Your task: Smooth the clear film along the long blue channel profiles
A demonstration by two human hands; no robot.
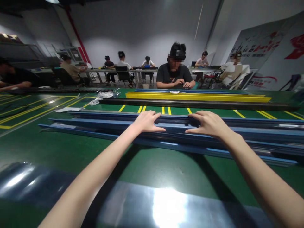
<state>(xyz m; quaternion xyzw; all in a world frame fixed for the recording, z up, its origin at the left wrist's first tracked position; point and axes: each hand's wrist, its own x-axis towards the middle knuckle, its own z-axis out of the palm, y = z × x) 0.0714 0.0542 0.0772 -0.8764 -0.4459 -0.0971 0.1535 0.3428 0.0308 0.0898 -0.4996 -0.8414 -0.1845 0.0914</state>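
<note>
My left hand (150, 121) reaches over a group of long blue channel-shaped strips (106, 125) lying side by side on the green table. Its thumb and forefinger are apart, with nothing visible between them. To the right, my right hand (206, 124) mirrors it above the same strips, thumb and fingers also spread. Whether either hand touches the blue surface I cannot tell. The fingers beyond each forefinger are partly hidden. Toward me lies a shiny clear plastic sheet (133, 202) under my forearms.
Behind the blue strips run a long black strip (190, 103) and a yellow strip (201, 97). A tape roll (174, 92) sits near the yellow one. Crumpled clear plastic (104, 95) lies at left. A co-worker (175, 71) faces me across the green table (78, 148).
</note>
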